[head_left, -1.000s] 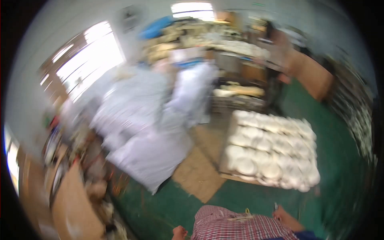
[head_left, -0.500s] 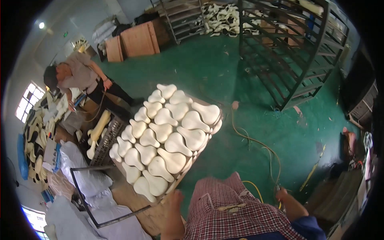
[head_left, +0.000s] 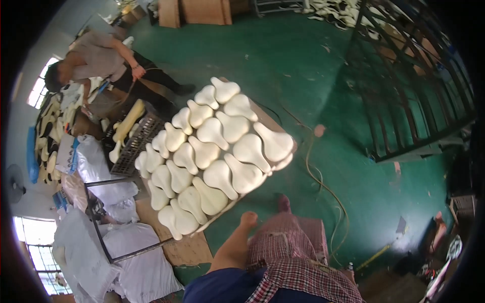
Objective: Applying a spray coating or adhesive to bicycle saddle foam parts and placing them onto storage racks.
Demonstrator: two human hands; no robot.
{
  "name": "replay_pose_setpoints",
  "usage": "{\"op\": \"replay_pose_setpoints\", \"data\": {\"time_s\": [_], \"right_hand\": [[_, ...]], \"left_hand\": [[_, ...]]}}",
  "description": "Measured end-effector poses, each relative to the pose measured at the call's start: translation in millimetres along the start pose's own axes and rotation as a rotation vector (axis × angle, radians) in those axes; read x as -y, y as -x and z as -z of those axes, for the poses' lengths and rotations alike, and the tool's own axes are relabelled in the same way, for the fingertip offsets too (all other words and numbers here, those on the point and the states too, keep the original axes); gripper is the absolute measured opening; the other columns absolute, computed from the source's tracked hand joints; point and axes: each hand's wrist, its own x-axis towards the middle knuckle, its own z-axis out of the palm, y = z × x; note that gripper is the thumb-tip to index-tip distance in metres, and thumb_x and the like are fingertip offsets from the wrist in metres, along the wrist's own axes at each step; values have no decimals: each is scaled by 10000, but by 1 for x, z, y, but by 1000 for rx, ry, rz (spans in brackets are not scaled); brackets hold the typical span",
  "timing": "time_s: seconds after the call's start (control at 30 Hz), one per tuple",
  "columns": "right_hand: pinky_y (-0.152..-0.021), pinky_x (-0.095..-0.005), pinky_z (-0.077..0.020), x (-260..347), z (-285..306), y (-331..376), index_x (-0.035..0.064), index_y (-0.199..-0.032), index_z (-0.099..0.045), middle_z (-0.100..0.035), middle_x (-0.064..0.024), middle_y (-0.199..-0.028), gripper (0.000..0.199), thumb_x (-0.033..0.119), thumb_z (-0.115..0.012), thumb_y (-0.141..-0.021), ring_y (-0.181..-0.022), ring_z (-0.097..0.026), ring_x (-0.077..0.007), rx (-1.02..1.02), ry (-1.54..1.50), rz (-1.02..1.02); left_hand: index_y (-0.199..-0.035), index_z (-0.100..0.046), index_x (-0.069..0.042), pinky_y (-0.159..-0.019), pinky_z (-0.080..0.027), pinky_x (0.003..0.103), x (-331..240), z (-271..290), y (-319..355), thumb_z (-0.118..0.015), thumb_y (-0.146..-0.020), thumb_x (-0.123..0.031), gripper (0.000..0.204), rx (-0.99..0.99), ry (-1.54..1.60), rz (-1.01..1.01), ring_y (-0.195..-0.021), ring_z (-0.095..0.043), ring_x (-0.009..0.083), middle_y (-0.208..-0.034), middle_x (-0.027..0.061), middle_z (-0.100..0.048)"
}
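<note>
Cream-coloured saddle-shaped foam pieces [head_left: 217, 179], like bicycle seat pads, lie in rows on a flat-topped trolley [head_left: 202, 227] in front of me. My left hand [head_left: 248, 219] hovers just off the near right edge of the stack, touching none of the pieces; its fingers are blurred. My right hand [head_left: 348, 275] is low at my right side, mostly hidden by my checked apron [head_left: 298, 278]. It is closed round a small metal nozzle [head_left: 350, 266]. A thin yellowish hose [head_left: 345, 212] trails over the floor towards that hand.
A dark metal rack [head_left: 414, 116] stands at the right. Left of the trolley are a metal frame handle [head_left: 96, 224], white sacks [head_left: 136, 252] and a dark plastic crate [head_left: 136, 144]. Another person [head_left: 101, 55] bends over things at the far left, holding a hose.
My view has turned, shifting the rack rightwards. My left hand has moved forward and to the right, beside the stack's edge. My right hand has dropped lower.
</note>
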Motion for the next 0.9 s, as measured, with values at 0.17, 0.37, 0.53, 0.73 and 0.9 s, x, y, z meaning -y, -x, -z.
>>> {"op": "replay_pose_setpoints", "data": {"time_s": [0.17, 0.37, 0.53, 0.73, 0.9], "right_hand": [[-344, -352, -423, 106, 29, -67, 83, -913, -460, -498, -85, -689, 412, -110, -512, -553, -467, -505, -238, -148, -313, -71], [-324, -301, -390, 186, 54, -115, 109, -1088, -395, -528, -72, -742, 554, -64, -519, -577, -404, -495, -190, 30, 19, 229], [-290, -325, -375, 229, 52, -125, 99, -980, -410, -476, -88, -681, 459, -98, -515, -579, -385, -501, -214, 36, -43, 240], [-375, -330, -477, 250, 40, -108, 103, -1073, -385, -484, -62, -876, 583, -110, -518, -547, -540, -545, -228, 89, 27, 46], [-451, -318, -462, 280, -6, -88, 87, -1167, -370, -527, -90, -946, 652, -106, -532, -566, -636, -551, -218, 199, 121, 97]], "left_hand": [[-811, -588, -37, -457, -450, 290, -90, 20, 19, -467, -763, -151, 173, -206, 562, 298, -502, -549, 178, -659, 80, -584], [-854, -581, -22, -446, -438, 284, -62, 10, 26, -465, -774, -168, 203, -366, 858, 421, -495, -539, 175, -677, 88, -583], [-875, -570, -10, -460, -433, 286, -20, -20, 34, -449, -780, -165, 219, -381, 1022, 615, -533, -544, 179, -739, 101, -586], [-976, -521, -19, -501, -450, 292, -3, -26, 6, -468, -788, -194, 262, -334, 1212, 850, -598, -555, 202, -749, 89, -570], [-1016, -442, 4, -640, -460, 438, 58, -12, -20, -463, -817, -168, 264, -479, 1655, 736, -795, -524, 333, -942, 184, -509]]}}
